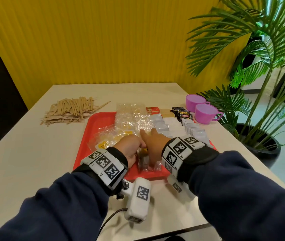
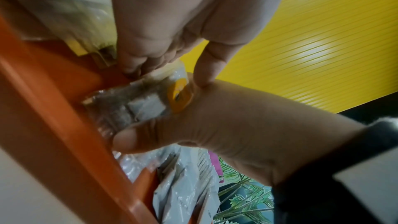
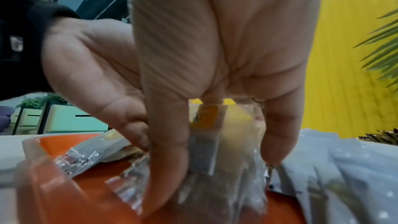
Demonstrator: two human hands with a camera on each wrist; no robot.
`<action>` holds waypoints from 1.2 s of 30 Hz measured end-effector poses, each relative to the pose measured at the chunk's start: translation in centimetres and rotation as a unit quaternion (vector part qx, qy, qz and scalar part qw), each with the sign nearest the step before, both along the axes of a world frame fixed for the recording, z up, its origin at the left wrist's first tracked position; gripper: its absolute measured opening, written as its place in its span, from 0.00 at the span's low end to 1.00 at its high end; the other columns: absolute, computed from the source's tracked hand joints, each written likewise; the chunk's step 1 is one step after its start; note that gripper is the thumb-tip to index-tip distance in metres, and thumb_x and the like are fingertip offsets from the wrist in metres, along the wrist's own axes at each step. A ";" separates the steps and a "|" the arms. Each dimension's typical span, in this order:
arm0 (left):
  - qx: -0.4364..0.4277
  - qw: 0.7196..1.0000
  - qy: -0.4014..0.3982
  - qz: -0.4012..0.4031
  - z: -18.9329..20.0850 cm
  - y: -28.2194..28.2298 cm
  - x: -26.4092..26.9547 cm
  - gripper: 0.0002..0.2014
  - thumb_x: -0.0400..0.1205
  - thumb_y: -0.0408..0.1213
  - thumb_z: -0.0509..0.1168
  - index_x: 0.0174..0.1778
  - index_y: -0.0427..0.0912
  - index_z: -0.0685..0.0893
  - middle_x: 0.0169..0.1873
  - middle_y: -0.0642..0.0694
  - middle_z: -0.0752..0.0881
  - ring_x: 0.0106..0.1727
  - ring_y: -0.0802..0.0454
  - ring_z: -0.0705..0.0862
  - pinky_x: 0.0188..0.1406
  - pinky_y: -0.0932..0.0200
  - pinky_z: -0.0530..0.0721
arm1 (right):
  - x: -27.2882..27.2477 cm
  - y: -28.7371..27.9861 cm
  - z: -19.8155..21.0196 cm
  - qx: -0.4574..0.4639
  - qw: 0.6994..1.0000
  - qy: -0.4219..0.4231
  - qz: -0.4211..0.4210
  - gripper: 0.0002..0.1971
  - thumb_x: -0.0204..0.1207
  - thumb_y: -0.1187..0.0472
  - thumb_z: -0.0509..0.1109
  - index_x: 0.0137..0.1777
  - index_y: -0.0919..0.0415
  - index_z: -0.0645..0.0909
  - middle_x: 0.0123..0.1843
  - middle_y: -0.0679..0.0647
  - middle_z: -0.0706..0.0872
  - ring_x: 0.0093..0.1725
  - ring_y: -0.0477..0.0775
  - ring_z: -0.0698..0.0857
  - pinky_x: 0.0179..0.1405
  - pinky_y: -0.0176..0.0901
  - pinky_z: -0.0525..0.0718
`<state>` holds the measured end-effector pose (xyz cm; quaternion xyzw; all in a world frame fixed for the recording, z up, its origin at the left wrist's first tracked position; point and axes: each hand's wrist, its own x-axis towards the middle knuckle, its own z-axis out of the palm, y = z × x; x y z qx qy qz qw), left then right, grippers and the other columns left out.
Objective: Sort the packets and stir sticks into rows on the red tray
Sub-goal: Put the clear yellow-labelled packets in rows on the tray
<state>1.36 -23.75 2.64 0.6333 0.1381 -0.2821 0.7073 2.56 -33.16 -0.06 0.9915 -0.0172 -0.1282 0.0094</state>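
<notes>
A red tray [image 1: 93, 133] lies in front of me on the table. A small stack of clear tea-bag packets [image 1: 144, 161] with yellow tags stands on edge near its front rim. My left hand [image 1: 136, 150] grips the stack from the left with curled fingers [image 2: 137, 64]. From the right, my right hand [image 1: 148, 150] holds the same stack [image 3: 206, 142] between thumb [image 3: 168, 168] and fingers [image 3: 277, 139]. More clear packets [image 1: 131, 122] lie across the tray's middle, and white packets [image 1: 162, 126] overlap in rows to the right. The wooden stir sticks [image 1: 70, 110] are heaped on the table left of the tray.
Black packets [image 1: 181, 113] and a red box [image 1: 153, 110] lie behind the tray. Two purple cups [image 1: 204, 113] stand at the back right. A palm in a dark pot [image 1: 260, 145] stands beside the table's right edge. A yellow wall runs along the far side.
</notes>
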 end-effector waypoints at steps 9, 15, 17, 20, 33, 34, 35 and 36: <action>0.002 1.000 -0.014 -0.007 0.1 -0.4 0.9 0.14 0.79 0.16 0.49 0.53 0.31 0.76 0.43 0.41 0.77 0.40 0.45 0.79 0.11 0.67 0.72 | 1.2 0.0 0.1 0.011 1.000 -0.024 -0.014 0.60 0.59 0.63 0.83 0.82 0.55 0.42 0.77 0.67 0.58 0.70 0.71 0.72 0.59 0.56 0.79; 0.045 0.998 -0.039 -0.024 -1.0 0.1 1.5 0.13 0.76 0.15 0.52 0.46 0.34 0.77 0.79 0.36 0.61 0.80 0.36 0.56 0.71 0.45 0.71 | 1.0 -1.5 1.7 0.128 0.990 0.019 -0.048 0.62 0.60 0.59 0.83 0.82 0.52 0.37 0.81 0.62 0.55 0.70 0.66 0.74 0.62 0.56 0.80; 0.057 0.997 -0.048 -0.026 -1.4 0.2 1.5 0.16 0.76 0.15 0.53 0.54 0.31 0.77 0.79 0.35 0.62 0.80 0.35 0.58 0.75 0.44 0.63 | 1.1 -2.9 2.7 0.210 0.974 0.031 -0.072 0.59 0.65 0.53 0.80 0.83 0.56 0.37 0.82 0.59 0.58 0.75 0.62 0.69 0.71 0.54 0.73; 0.052 0.998 -0.038 -0.023 -1.7 0.0 1.0 0.14 0.75 0.14 0.52 0.45 0.35 0.77 0.77 0.38 0.63 0.74 0.38 0.67 0.76 0.43 0.63 | 1.0 -4.4 3.2 0.312 0.940 0.003 -0.141 0.46 0.75 0.46 0.69 0.83 0.62 0.45 0.83 0.58 0.57 0.79 0.59 0.64 0.77 0.52 0.65; 0.017 0.998 -0.050 -0.023 -2.8 -0.4 1.2 0.39 0.75 0.13 0.52 0.83 0.39 0.52 0.83 0.49 0.49 0.82 0.43 0.49 0.79 0.42 0.58 | -0.2 -3.9 2.2 0.584 0.765 0.020 -0.269 0.27 0.83 0.54 0.62 0.78 0.63 0.62 0.78 0.58 0.66 0.77 0.56 0.66 0.72 0.53 0.69; 0.011 0.998 -0.048 -0.030 -2.5 -0.4 0.9 0.40 0.75 0.13 0.52 0.83 0.41 0.51 0.83 0.48 0.49 0.82 0.42 0.52 0.78 0.42 0.61 | -0.3 -3.8 2.1 0.592 0.760 0.032 -0.267 0.26 0.83 0.53 0.62 0.77 0.63 0.63 0.73 0.59 0.70 0.74 0.56 0.69 0.67 0.53 0.71; 0.004 0.998 -0.047 -0.035 -2.4 -0.5 0.7 0.40 0.75 0.13 0.52 0.83 0.42 0.50 0.83 0.47 0.49 0.81 0.41 0.55 0.77 0.42 0.63 | -0.5 -3.6 2.1 0.597 0.756 0.043 -0.264 0.24 0.82 0.53 0.61 0.75 0.63 0.65 0.69 0.60 0.72 0.72 0.57 0.71 0.62 0.54 0.73; 0.001 0.998 -0.043 -0.043 -2.3 -0.6 0.6 0.41 0.76 0.13 0.52 0.83 0.44 0.49 0.82 0.46 0.50 0.80 0.40 0.57 0.76 0.42 0.64 | -0.7 -3.4 2.0 0.599 0.754 0.046 -0.264 0.25 0.83 0.53 0.61 0.76 0.63 0.65 0.70 0.59 0.72 0.72 0.58 0.71 0.59 0.55 0.74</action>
